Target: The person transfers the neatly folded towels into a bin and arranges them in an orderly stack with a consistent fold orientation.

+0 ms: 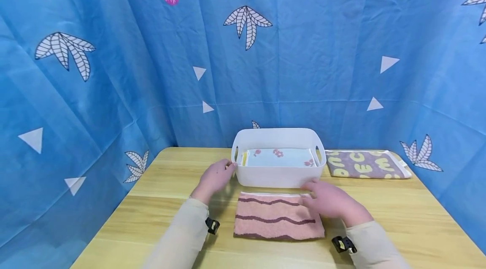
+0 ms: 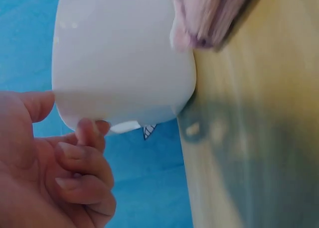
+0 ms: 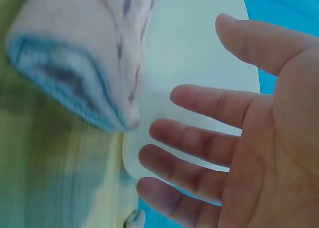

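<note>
A white plastic basket (image 1: 279,177) with a cut-out handle at each end stands at the back of the table. Inside it lies a folded white towel (image 1: 288,158) with pink flowers. At the basket's left end, my left hand (image 1: 214,177) pinches the rim corner; in the left wrist view the thumb meets the edge and the other fingers curl near the handle. My right hand (image 1: 334,200) is over the right side of a folded pink towel (image 1: 273,226) with wavy brown stripes, fingers spread and holding nothing. That towel lies in front of the basket.
A folded purple towel (image 1: 353,164) with yellow letters lies to the right of the basket. The light wooden table (image 1: 152,218) ends at a blue patterned curtain (image 1: 303,70) behind and on both sides.
</note>
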Motion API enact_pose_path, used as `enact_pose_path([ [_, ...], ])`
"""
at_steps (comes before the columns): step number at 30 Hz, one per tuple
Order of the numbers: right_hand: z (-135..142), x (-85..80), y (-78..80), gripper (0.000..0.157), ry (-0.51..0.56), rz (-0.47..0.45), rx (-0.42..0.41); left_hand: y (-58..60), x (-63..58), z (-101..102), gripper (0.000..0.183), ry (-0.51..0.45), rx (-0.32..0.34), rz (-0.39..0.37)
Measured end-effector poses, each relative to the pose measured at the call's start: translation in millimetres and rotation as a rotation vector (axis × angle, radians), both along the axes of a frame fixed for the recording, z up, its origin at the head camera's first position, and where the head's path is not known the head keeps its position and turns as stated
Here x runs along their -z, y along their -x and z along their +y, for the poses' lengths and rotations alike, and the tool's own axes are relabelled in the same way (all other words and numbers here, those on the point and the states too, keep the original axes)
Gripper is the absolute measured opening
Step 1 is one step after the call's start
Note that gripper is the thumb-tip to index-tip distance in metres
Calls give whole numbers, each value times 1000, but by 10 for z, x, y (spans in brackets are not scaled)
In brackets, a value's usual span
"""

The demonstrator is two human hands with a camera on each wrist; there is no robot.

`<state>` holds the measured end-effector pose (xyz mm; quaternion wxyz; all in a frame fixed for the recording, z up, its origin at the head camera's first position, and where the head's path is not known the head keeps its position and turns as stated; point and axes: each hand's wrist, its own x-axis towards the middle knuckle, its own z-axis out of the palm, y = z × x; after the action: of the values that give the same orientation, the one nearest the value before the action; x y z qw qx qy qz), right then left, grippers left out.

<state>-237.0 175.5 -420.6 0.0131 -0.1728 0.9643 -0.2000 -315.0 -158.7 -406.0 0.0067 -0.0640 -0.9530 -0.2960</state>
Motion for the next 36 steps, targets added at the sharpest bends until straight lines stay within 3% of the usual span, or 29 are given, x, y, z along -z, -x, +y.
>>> enact_pose_path([
  [6, 124, 12, 37, 45, 42, -32, 35, -220, 95, 22, 47, 5, 20, -19],
  [11, 168, 46, 69, 38, 90, -119, 53, -336, 182, 3, 39, 2, 89, -97],
  [16, 221, 104, 94, 33, 84, -174, 87, -384, 219, -12, 38, 33, 134, -177],
  [21, 227, 150, 91, 30, 91, -201, 89, -424, 236, -14, 38, 74, 195, -197],
  [27, 187, 177, 70, 35, 102, -271, 112, -456, 277, 37, 36, 90, 223, -282],
  [32, 145, 238, 88, 37, 86, -267, 130, -503, 297, 82, 32, 126, 268, -299],
  [36, 106, 249, 85, 28, 90, -248, 98, -536, 303, 121, 26, 141, 281, -293],
])
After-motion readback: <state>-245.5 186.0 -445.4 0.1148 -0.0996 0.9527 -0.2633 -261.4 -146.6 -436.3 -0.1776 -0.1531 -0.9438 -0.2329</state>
